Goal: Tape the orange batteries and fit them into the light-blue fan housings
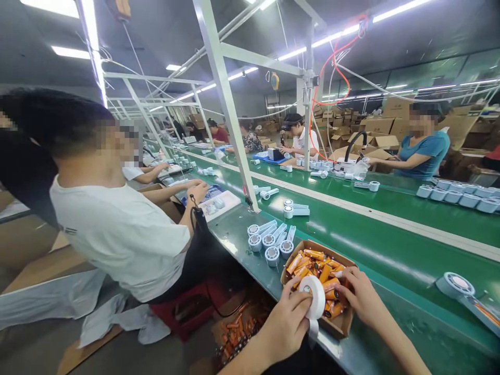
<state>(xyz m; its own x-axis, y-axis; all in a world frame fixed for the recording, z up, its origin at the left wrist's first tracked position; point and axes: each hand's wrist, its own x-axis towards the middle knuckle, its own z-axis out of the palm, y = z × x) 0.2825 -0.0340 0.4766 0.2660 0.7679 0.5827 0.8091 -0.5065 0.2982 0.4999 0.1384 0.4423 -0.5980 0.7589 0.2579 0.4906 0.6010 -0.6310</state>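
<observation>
My left hand [287, 323] is closed around a roll of white tape [318, 298], its fingers and thumb gripping the roll's near side. A loose strip hangs below the roll. Just right of it, my right hand [365, 297] reaches over the rim of a cardboard box [344, 329], thumb and fingers closing on an orange cylindrical battery [331, 285]. Many more orange batteries [312, 255] lie jumbled in the box. Part of the pile is hidden behind the tape, and the fingertips of my right hand are partly out of sight.
Several light-blue handheld fans [271, 240] lie beside the box. Another fan [455, 284] rests at right on the green conveyor belt [390, 245]. A white post [230, 104] rises ahead. A co-worker in a white shirt [121, 234] sits at left; more orange pieces [238, 325] lie below the bench.
</observation>
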